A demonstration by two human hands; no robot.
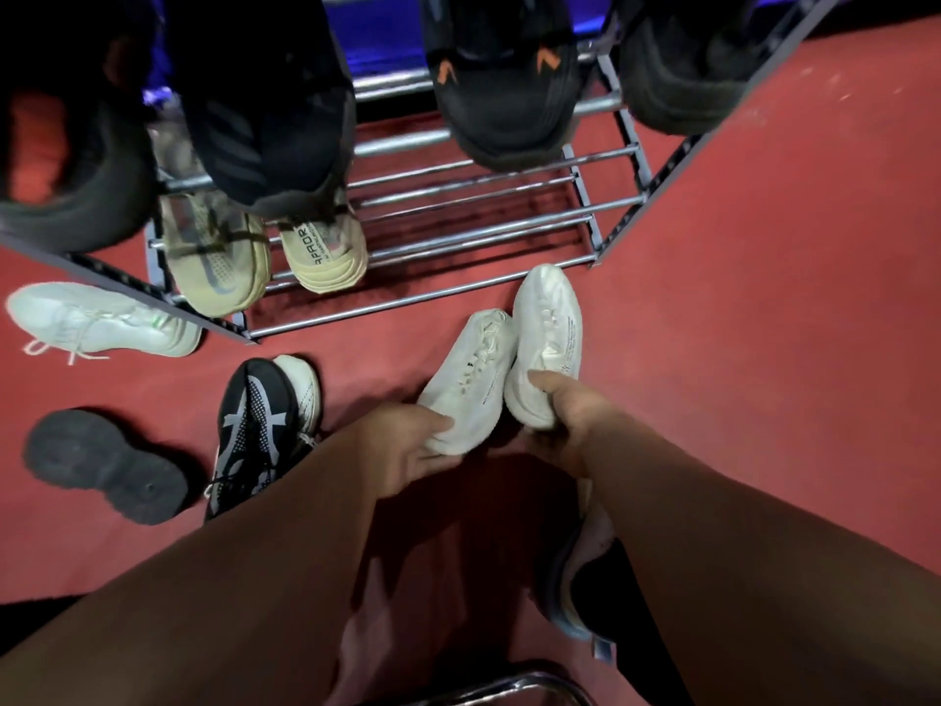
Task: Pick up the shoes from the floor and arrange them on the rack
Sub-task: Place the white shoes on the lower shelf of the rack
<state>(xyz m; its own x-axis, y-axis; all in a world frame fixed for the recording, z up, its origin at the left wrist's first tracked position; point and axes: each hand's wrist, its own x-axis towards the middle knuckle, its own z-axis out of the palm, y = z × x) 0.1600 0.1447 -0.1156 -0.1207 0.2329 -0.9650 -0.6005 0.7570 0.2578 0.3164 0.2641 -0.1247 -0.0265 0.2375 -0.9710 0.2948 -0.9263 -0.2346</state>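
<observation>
On my feed the left grip (407, 445) is clamped round the heel of one white shoe (468, 379), thumb on top and fingers curled beneath. The right grip (565, 415) is clamped on the heel of the second white shoe (547, 333), thumb pressed on its upper. The two shoes lie side by side and touching, toes aimed at the rack (458, 236), over the red floor (764, 298) just before its lowest front bar. I cannot tell whether their soles are on the floor or off it. On the rack's low shelf, at the left, sit two beige sneakers (219, 262). Dark shoes fill the shelf above, one with orange marks (499, 79). Left of the rack a white laced sneaker (102, 318) lies on the floor. Nearer me I see a black-and-white sneaker (254, 430) touching a white one (305, 384), and beside them a black shoe turned sole-up (102, 466). Another shoe (575, 578) shows partly under my right forearm.
</observation>
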